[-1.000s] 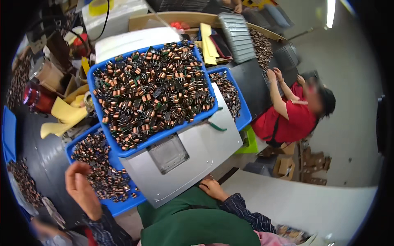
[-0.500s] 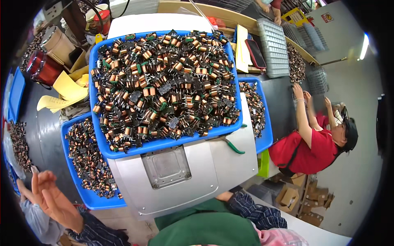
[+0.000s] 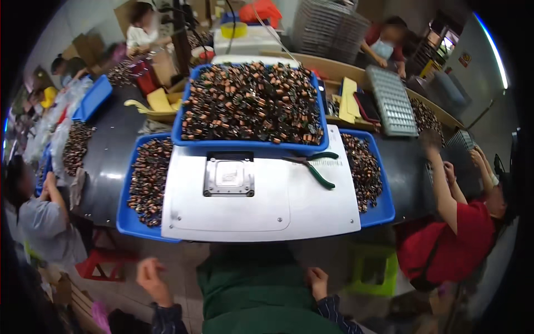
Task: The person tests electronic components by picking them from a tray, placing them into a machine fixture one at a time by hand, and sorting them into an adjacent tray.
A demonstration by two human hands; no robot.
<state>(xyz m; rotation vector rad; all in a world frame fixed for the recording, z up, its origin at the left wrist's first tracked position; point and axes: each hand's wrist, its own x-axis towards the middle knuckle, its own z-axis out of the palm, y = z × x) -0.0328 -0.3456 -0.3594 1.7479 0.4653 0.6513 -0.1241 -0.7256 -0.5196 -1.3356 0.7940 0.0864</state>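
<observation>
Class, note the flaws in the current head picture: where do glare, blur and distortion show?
Head view: glare spots the black tabletop; the left hand looks slightly soft; the light strip at upper right bows with the fisheye, and the corners fall into black.

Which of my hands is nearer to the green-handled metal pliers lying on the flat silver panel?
Right. Your right hand is below the green-handled pliers in the picture, off the near edge of the silver panel; your left hand is farther, well to their left.

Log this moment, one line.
left hand: nothing visibly held; right hand: beside green apron, nothing visibly held; green-handled pliers: on silver panel; central blue tray: heaped with copper-wound parts
</observation>
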